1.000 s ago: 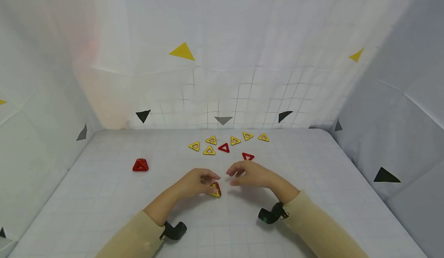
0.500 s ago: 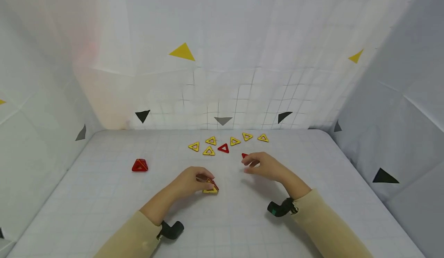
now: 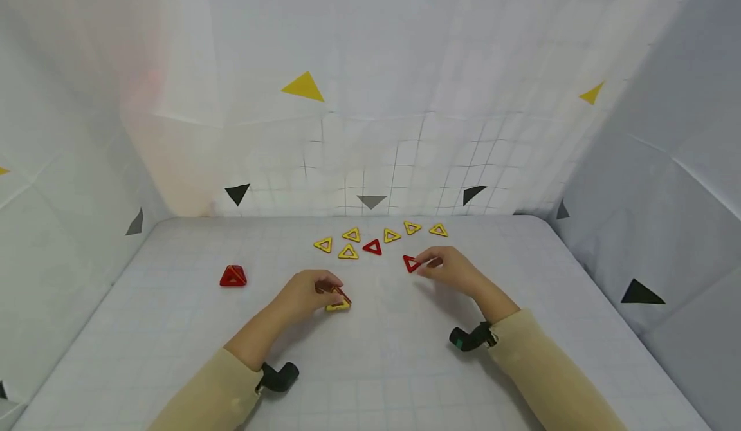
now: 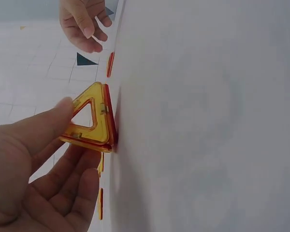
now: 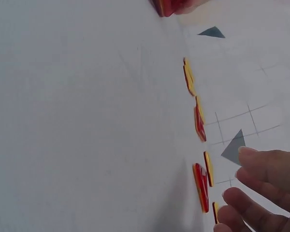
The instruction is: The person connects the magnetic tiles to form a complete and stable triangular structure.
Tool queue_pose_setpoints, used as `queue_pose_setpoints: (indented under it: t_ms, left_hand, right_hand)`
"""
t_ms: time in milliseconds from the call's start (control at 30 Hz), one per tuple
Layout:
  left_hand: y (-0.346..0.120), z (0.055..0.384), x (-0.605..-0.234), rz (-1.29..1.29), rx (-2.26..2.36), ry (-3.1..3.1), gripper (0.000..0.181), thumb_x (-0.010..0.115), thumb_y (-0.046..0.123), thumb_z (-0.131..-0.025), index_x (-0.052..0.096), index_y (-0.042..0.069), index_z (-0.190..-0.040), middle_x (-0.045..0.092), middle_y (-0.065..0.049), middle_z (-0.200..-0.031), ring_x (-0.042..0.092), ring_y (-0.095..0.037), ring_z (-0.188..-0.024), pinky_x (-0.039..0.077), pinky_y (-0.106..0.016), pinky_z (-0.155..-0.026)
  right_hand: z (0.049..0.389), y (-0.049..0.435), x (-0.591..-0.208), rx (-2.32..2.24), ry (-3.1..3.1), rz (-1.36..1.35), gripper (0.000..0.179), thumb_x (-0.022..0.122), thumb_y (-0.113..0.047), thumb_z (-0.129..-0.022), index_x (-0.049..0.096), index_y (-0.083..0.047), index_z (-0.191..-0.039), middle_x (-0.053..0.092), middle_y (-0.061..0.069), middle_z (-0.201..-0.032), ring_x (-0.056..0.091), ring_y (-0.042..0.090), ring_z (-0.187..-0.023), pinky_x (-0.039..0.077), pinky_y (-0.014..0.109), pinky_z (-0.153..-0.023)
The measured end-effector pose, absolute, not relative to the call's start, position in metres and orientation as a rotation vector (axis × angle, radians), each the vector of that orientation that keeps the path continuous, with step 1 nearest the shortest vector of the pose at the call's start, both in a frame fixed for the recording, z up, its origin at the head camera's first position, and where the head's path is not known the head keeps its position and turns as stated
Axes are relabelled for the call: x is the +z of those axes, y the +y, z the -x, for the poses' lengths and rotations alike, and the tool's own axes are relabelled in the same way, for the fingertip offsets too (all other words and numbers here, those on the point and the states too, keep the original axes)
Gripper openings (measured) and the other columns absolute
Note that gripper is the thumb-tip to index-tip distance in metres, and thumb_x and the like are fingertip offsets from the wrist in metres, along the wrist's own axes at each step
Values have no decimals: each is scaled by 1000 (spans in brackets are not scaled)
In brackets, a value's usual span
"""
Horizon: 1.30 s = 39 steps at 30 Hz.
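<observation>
We have the yellow-and-red block (image 4: 103, 131) pinched in our left hand (image 3: 305, 294), right of the red pyramid (image 3: 233, 276); both have shifted toward that pyramid. Our right hand (image 3: 450, 269) has moved off to a red triangle (image 3: 408, 264), farther right of the pyramid, seemingly bringing another piece within reach. Its fingers are loosely parted; contact we can't quite tell.

Left hand (image 3: 301, 297) in a pinch (right hand (image 3: 450, 269) loose)
</observation>
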<state>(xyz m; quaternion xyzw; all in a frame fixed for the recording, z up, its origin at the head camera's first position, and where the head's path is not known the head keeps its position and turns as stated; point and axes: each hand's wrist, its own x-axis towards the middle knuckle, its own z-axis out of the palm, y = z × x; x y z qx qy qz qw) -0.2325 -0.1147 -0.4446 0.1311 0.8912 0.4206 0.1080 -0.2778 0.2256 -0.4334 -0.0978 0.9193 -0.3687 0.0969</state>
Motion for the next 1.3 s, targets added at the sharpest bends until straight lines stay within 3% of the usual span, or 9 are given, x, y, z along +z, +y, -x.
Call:
queue_pose_setpoints:
  t_ms: [467, 933, 1300]
  left_hand:
    - [-133, 246, -441, -190, 1268, 2736, 34, 82, 27, -85, 74, 15, -115, 69, 3, -102, 61, -17, -98, 53, -34, -82]
    - [-144, 264, -439, -174, 1167, 2809, 33, 79, 23, -88, 74, 14, -118, 67, -4, -111, 59, -23, -103, 50, -41, -90]
    - [-146, 270, -439, -203, 1164, 2772, 29, 77, 20, -89, 74, 14, -118, 68, -2, -108, 60, -22, -101, 50, -40, -91]
  right_hand:
    - [292, 228, -442, -1101, 2732, 151, 36, 77, -22, -89, 68, -10, -122, 63, 10, -127, 56, 30, -116, 50, 45, -91]
    - [305, 219, -447, -1051, 2713, 152, 41, 81, -20, -85, 70, -12, -124, 65, 8, -118, 58, 26, -105, 48, 40, -89]
    - [311, 214, -451, -1005, 2695, 148, 48, 86, -24, -81, 69, -15, -124, 63, 7, -116, 55, 25, -102, 48, 40, -86]
